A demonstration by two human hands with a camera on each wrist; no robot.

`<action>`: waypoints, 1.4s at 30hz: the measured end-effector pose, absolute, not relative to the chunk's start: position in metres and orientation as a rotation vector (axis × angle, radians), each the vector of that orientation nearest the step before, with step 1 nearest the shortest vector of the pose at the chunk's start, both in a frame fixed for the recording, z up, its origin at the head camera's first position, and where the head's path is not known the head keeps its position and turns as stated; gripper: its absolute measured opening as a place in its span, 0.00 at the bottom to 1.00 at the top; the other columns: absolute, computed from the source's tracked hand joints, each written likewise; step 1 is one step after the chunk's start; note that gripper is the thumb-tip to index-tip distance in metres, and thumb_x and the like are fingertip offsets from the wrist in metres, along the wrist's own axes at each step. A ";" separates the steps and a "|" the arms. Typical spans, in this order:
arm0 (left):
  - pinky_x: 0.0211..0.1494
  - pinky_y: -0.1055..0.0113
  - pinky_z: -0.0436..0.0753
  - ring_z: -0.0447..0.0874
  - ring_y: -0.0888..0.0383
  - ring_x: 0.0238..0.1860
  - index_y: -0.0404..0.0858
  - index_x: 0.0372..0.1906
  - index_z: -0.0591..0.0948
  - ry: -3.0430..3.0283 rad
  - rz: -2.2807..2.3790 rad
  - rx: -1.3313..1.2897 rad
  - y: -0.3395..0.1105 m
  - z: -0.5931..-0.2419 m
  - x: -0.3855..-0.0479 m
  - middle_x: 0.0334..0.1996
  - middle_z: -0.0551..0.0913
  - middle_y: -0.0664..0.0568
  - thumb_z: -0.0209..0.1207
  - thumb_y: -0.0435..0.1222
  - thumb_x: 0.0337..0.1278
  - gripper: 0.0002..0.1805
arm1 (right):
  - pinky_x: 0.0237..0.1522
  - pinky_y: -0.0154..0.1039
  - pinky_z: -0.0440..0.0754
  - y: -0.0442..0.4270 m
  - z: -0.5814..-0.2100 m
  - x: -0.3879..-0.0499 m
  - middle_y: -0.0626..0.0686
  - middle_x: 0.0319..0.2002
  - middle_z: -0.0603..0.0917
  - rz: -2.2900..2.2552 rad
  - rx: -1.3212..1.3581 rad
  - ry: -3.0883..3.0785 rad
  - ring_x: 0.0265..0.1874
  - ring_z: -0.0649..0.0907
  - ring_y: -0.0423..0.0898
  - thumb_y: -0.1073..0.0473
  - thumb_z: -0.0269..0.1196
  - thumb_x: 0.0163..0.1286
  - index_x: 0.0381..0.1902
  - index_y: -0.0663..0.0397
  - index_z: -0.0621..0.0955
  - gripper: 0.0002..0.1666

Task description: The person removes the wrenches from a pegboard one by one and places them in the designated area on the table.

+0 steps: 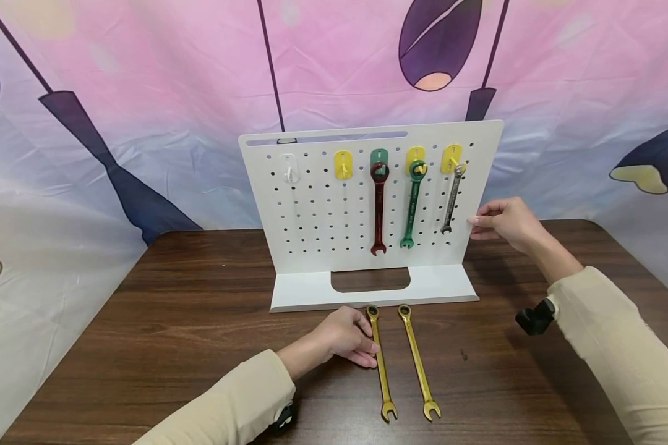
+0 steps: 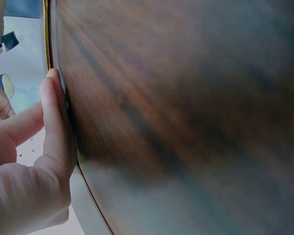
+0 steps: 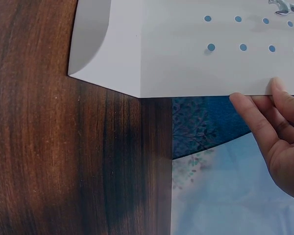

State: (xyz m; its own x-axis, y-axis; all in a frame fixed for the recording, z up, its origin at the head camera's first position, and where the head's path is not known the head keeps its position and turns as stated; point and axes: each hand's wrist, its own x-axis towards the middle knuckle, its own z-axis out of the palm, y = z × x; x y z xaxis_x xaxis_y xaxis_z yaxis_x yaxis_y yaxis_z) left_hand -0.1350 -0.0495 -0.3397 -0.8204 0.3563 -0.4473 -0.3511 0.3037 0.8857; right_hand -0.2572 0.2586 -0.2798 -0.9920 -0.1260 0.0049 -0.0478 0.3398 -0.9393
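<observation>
A white pegboard (image 1: 317, 216) stands on the table, with a red wrench (image 1: 379, 210), a green wrench (image 1: 412, 207) and a small silver wrench (image 1: 453, 201) hanging from its hooks. In front of it lie two gold wrenches, a left one (image 1: 383, 371) and a right one (image 1: 419, 364). My left hand (image 1: 347, 337) pinches the left gold wrench near its upper half; in the left wrist view the fingers (image 2: 51, 112) lie low along the table beside it. With thumb in front and fingers behind, my right hand (image 1: 506, 222) grips the board's right edge, also seen in the right wrist view (image 3: 279, 127).
A yellow hook (image 1: 342, 165) and a white hook (image 1: 289, 169) on the board's left side hold nothing. The board's base (image 1: 303, 293) rests on the brown wooden table (image 1: 200, 309). A patterned cloth (image 1: 200, 93) hangs behind the table.
</observation>
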 end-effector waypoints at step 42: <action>0.29 0.64 0.86 0.78 0.58 0.16 0.26 0.36 0.73 2.111 1.556 0.092 -0.057 -0.311 -0.166 0.20 0.78 0.42 0.58 0.23 0.52 0.07 | 0.38 0.43 0.85 0.259 -0.280 -0.257 0.52 0.27 0.81 -1.789 -0.166 2.480 0.28 0.83 0.46 0.70 0.57 0.64 0.36 0.78 0.73 0.10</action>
